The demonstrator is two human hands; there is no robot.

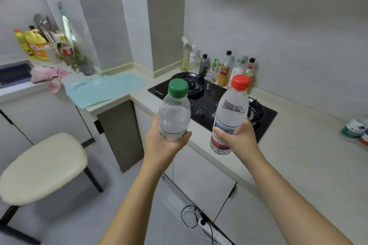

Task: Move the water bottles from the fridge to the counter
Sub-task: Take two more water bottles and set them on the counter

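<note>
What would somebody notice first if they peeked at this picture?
Two clear water bottles are held up in the middle: a green-capped bottle in the left hand and a red-capped bottle in the right hand. Behind them a black stove is set in the counter, and a cream stool stands at lower left.
</note>
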